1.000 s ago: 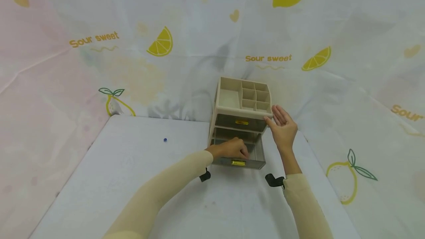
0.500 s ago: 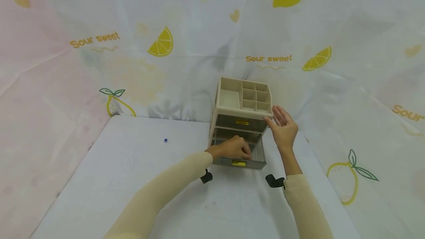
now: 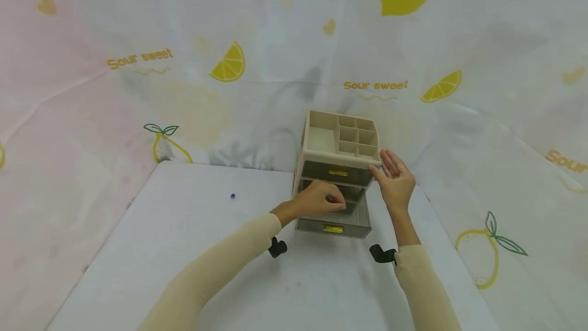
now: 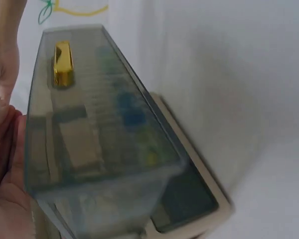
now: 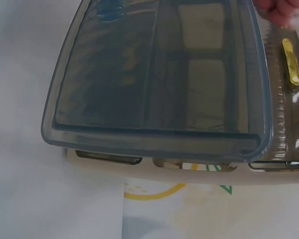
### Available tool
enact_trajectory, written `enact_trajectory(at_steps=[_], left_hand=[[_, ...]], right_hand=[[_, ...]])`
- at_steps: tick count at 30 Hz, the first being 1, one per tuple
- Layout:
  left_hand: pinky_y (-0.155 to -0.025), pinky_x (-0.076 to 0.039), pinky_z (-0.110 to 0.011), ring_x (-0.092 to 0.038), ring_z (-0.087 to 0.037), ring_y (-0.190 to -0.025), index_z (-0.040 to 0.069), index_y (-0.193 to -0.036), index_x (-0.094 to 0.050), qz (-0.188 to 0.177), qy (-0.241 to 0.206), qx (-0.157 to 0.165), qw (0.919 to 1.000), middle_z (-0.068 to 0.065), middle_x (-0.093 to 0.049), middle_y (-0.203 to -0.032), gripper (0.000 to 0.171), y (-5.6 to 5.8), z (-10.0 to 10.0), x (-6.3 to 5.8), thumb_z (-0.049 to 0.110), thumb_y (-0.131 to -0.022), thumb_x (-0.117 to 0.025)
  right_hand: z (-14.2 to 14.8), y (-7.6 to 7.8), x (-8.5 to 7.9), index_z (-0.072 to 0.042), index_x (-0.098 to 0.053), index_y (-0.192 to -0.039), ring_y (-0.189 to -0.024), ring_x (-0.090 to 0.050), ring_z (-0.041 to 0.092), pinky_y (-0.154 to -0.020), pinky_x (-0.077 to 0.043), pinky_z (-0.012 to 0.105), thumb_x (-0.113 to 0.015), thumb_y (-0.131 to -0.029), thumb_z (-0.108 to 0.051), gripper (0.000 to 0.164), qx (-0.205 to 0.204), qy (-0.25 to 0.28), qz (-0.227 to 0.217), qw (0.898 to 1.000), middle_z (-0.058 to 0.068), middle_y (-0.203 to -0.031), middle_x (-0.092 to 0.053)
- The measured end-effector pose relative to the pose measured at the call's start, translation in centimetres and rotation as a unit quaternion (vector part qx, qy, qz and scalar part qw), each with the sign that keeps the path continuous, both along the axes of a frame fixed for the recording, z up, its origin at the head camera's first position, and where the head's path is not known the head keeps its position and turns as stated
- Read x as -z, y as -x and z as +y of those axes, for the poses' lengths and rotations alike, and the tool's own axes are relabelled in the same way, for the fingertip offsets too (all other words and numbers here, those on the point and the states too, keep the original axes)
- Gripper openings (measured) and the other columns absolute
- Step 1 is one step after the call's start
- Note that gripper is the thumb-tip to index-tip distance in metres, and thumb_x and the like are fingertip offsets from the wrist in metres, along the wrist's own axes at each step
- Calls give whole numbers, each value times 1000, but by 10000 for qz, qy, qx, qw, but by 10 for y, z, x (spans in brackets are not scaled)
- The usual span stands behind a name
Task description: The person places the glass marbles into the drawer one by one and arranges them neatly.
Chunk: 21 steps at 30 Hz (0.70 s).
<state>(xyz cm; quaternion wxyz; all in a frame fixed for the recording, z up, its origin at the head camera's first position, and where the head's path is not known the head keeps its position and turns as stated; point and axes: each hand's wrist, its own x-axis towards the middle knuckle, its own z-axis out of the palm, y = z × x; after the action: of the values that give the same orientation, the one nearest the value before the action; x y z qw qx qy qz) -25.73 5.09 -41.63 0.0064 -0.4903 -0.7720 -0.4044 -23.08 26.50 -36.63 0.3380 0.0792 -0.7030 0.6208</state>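
A beige drawer organizer point(image 3: 340, 157) stands at the back of the table, its smoky see-through lower drawer point(image 3: 333, 229) pulled out. My left hand point(image 3: 317, 199) is above that drawer, fingers curled and thumb against the index finger. Whether something small lies between those fingertips is hidden. My right hand point(image 3: 396, 182) rests against the organizer's front right corner, thumb at the front, fingers straight along the side. In the left wrist view, the drawer's gold handle point(image 4: 63, 63) shows, with a blurred blue patch point(image 4: 132, 112) seen through the front. Blurred fingertips point(image 5: 284, 11) appear in the right wrist view.
A small blue thing point(image 3: 233, 196) lies on the white table point(image 3: 197, 229), left of the organizer. The upper drawer point(image 3: 337, 172) is closed. Divided compartments point(image 3: 357, 136) top the organizer. A lemon-print cloth point(image 3: 275, 106) hangs close behind it.
My left hand has lifted up out of the lower drawer, and its thumb and index finger now show above it. The right hand keeps its place. The view has shifted slightly.
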Motion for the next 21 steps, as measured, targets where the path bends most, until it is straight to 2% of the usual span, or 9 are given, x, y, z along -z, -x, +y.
enact_trajectory(at_steps=[5,9,13,16,21], left_hand=[[-73,-52,-16,-62,-2,-85,11,-93,-77,144,-506,-442,9976,6,-70,-95,10,5,-29,10,18,-90,-72],[-72,-53,-18,-64,-4,-85,7,-92,-77,409,-888,-593,9934,4,-70,-94,9,10,-52,19,15,-90,-72],[-72,-54,-19,-65,-7,-83,6,-91,-75,815,-1207,-731,9866,1,-70,-93,6,18,-74,28,10,-88,-72],[-71,-55,-20,-66,-10,-81,5,-91,-74,979,-1442,-931,9803,-1,-70,-90,5,24,-91,35,5,-86,-73],[-68,-56,-22,-67,-11,-77,5,-90,-73,1019,-1391,-1443,9744,-1,-70,-87,6,33,-124,54,1,-84,-73]], right_hand=[[-1,0,0,11,-55,-128,-118,-58,31,-96,-47,31,-77,-75,13,58,40,21,-27,10000,30,-126,-57],[-1,-1,0,12,-55,-129,-118,-57,32,-96,-47,31,-77,-75,13,58,-4,-48,-36,10000,30,-126,-56],[-2,-2,-2,12,-55,-129,-119,-58,32,-96,-47,30,-76,-75,13,57,-13,-7,-48,10000,30,-126,-56],[-3,-4,-3,12,-55,-129,-119,-57,31,-96,-47,30,-76,-76,13,57,6,12,-82,10000,29,-127,-57],[-3,-3,-3,11,-54,-130,-119,-57,31,-98,-46,32,-77,-76,10,58,-5,-49,-78,10000,26,-127,-58]])
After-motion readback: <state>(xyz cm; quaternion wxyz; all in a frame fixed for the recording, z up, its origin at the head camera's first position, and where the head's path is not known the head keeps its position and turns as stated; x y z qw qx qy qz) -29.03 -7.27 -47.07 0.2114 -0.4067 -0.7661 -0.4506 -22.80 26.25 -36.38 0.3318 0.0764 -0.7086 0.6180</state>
